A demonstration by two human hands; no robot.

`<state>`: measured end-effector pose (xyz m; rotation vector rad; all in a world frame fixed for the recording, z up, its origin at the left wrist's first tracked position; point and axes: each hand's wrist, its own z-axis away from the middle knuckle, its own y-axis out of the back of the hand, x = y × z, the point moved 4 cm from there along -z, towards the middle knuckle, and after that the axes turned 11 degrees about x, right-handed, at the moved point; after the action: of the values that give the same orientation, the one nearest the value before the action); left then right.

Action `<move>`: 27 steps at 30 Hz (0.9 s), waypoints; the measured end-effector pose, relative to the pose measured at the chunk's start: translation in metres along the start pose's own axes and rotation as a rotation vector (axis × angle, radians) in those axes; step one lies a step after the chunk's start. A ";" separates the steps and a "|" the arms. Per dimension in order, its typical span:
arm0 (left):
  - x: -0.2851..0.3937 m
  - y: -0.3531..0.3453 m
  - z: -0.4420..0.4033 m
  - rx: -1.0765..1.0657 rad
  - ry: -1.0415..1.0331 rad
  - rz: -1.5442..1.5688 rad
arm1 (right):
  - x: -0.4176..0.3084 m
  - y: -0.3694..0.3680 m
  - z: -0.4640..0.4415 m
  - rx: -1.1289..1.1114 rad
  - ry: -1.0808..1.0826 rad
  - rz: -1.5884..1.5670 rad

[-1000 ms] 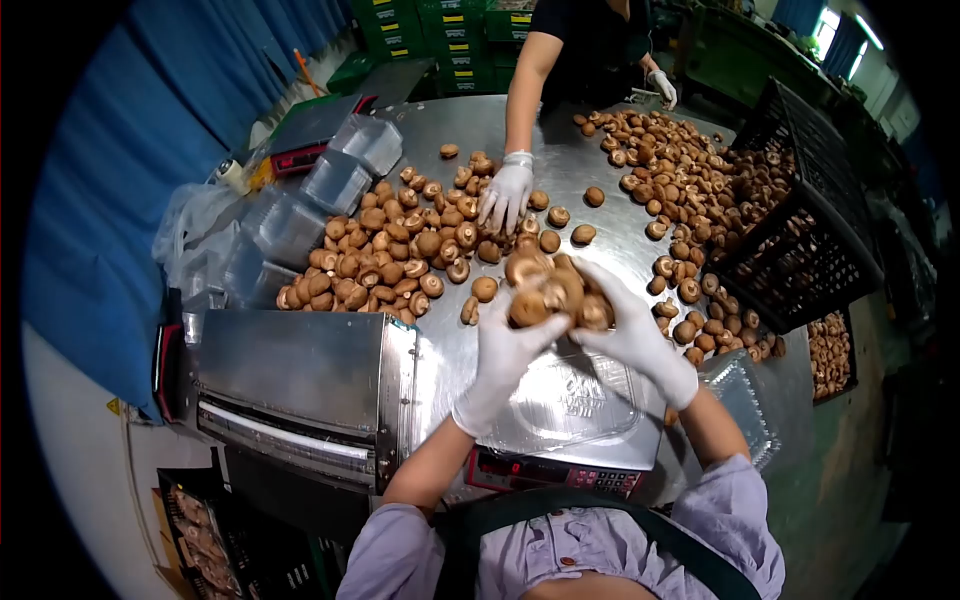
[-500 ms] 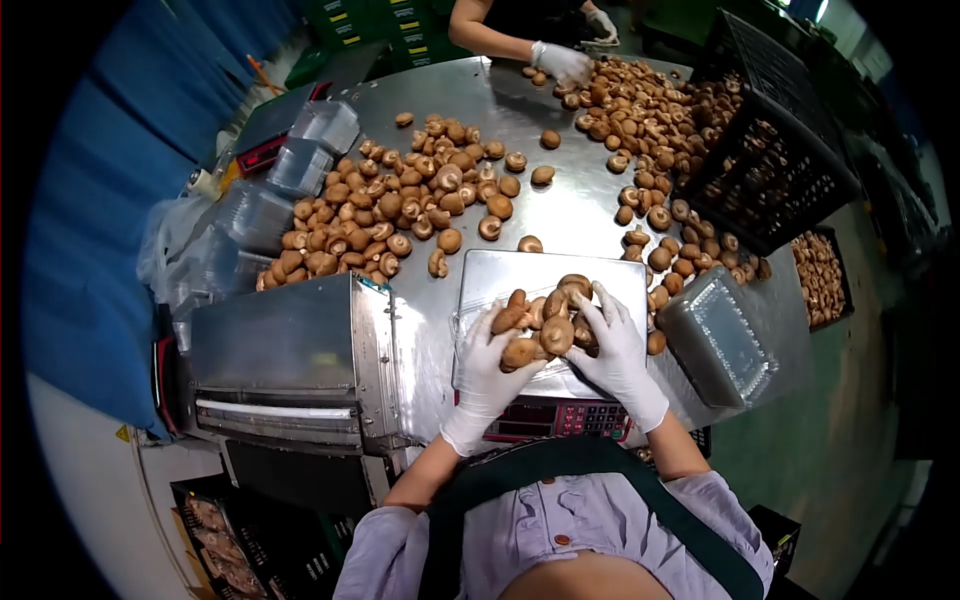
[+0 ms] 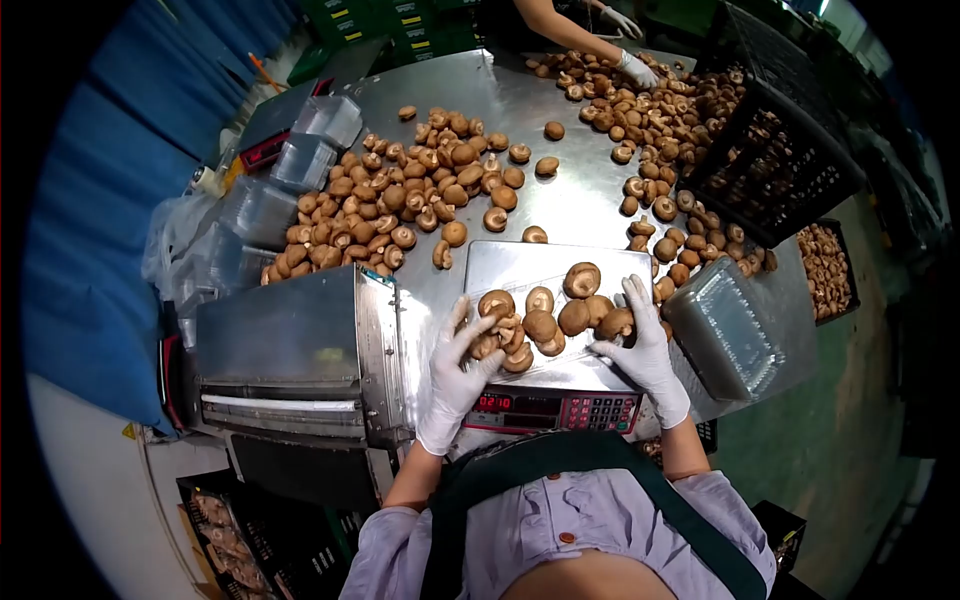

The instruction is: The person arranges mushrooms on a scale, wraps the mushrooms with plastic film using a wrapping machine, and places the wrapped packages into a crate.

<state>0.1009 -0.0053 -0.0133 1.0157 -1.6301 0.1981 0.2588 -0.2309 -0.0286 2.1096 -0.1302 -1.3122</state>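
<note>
Several brown shiitake mushrooms (image 3: 540, 326) lie spread on the metal pan (image 3: 520, 258) of a digital scale (image 3: 540, 410), partly over a clear plastic tray that is hard to make out. My left hand (image 3: 455, 375), in a white glove, is at the pan's left side, its parted fingers against the leftmost mushrooms. On the right, my gloved right hand (image 3: 648, 355) has thumb and fingers spread around a mushroom (image 3: 615, 323) without closing on it. Red digits glow on the scale's display (image 3: 494, 403).
A mushroom heap (image 3: 400, 195) lies left on the steel table (image 3: 450, 85); another (image 3: 640, 110) spills from a tipped black crate (image 3: 790, 130). Clear trays (image 3: 255, 210) sit left, stacked ones (image 3: 725, 330) right. Across the table, a co-worker's gloved hand (image 3: 637, 70) touches mushrooms. A metal machine (image 3: 280, 330) stands left.
My hands have moved apart and let go of the bunched mushrooms, which now lie spread on the pan. The scale's display has come into view. The co-worker's hand has shifted right.
</note>
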 end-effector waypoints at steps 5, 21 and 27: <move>-0.013 0.013 -0.009 0.069 0.133 0.095 | -0.001 0.000 0.007 -0.002 -0.017 -0.051; 0.027 -0.014 0.000 -0.067 -0.205 -0.559 | -0.061 -0.044 -0.054 -0.274 0.320 0.294; 0.014 -0.020 -0.004 -0.066 -0.214 -0.490 | -0.060 -0.045 -0.059 -0.345 0.375 0.300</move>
<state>0.1184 -0.0222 -0.0078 1.3854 -1.5102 -0.3010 0.2672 -0.1441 0.0102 1.9090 -0.0522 -0.6943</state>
